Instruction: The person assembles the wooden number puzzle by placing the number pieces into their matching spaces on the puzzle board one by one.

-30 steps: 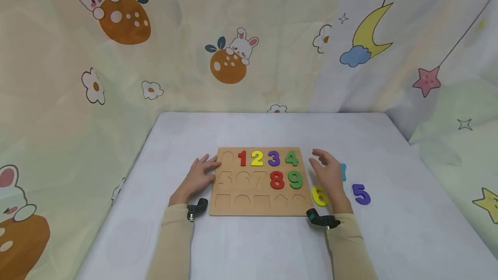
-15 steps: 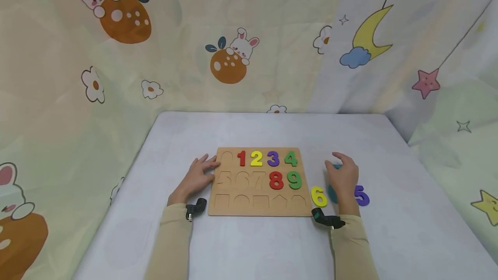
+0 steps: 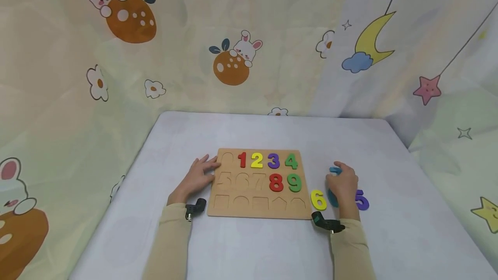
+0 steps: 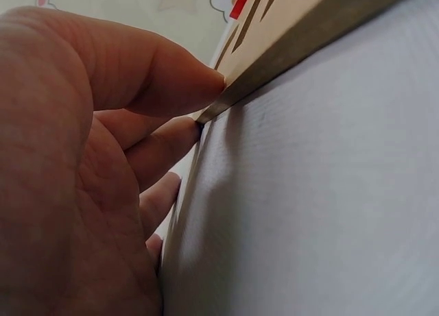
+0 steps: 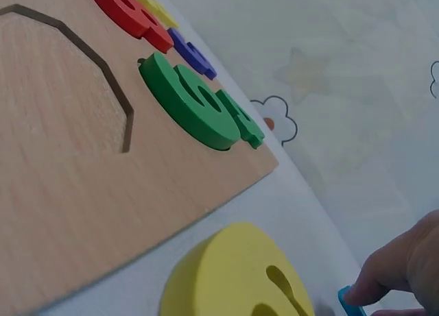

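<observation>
My left hand (image 3: 196,178) rests at the left edge of the wooden number board (image 3: 241,208), its fingers extended. In the left wrist view, the thumb and a fingertip touch the board's corner. At the right, my right hand (image 3: 344,186) pinches a blue number piece (image 3: 335,170), apparently a 7, close over the table; most of it is hidden by the fingers. In the right wrist view a fingertip sits on this blue piece (image 5: 350,301). A yellow 6 (image 3: 318,200) lies between the board and the right hand. A teal piece (image 3: 332,198) and a purple 5 (image 3: 362,200) are partly covered by that hand.
Set in the board's top row are a red 1 (image 3: 242,160), yellow 2 (image 3: 256,160), purple 3 (image 3: 273,160) and green 4 (image 3: 291,161). A red 8 (image 3: 276,182) and green 9 (image 3: 294,182) sit below. A patterned curtain (image 3: 284,72) stands behind the white table (image 3: 249,249).
My right hand has moved right from beside the board, then lowered onto the blue piece and closed its fingertips on it. The left hand stays at the board.
</observation>
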